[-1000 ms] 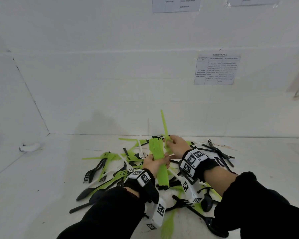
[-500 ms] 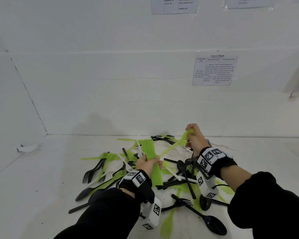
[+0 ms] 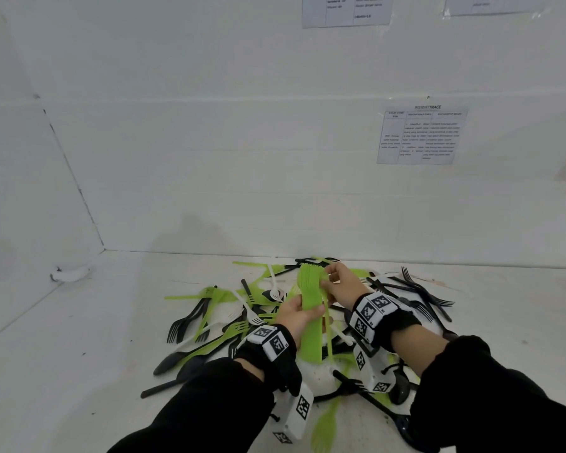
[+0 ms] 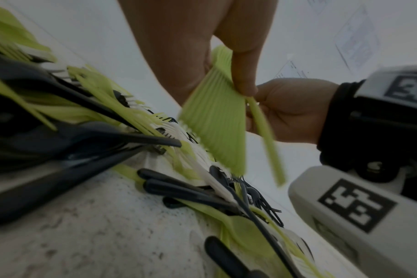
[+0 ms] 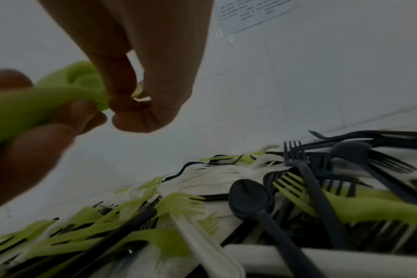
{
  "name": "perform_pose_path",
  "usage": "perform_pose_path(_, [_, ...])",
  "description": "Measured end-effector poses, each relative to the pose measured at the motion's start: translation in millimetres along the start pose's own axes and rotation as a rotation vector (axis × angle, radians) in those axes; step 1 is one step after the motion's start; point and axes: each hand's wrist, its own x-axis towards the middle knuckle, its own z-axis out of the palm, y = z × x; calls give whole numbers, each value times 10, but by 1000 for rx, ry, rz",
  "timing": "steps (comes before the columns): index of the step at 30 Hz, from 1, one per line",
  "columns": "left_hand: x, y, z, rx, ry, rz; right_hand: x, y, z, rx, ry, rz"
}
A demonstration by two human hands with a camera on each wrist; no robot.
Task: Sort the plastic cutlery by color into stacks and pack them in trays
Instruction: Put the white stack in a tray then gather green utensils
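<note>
Head cam: I see my left hand [image 3: 299, 313] wrapped round a green stack [image 3: 309, 308] of forks, thumb across the front, stack held upright above the pile [image 3: 229, 325] w/ tines pointing far. Right hand [image 3: 342, 284] is at the stack's right edge near the tines, fingers curled, pinching one green fork [image 3: 328, 328] whose handle hangs down just beside the stack. Left wrist cam shows that fork [image 4: 265, 135] touching the stack [image 4: 217, 120] only near the top, handle splayed off to the right. Right wrist cam: fingertips [image 5: 131, 111] closed on green plastic, blurry, can't tell more. Pile of green, black & white cutlery lies on the white table [image 3: 79, 354] under both hands, spread left & right. Black spoon [image 5: 250, 201] & black forks sit at right of pile. Papers [image 3: 420, 135] taped on far wall.
</note>
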Motion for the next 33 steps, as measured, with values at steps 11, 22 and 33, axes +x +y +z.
perform_pose_path(11, [-92,56,-226,-53,-46,-96,102,-45,282,86,-206,-24])
perform_pose_path(22, [206,255,-843,-73,299,-66,751,-352,919,-410,-194,-68])
perform_pose_path(33, [571,313,-1050,-101,359,-75,1222,-244,1232,-1032,-546,-43])
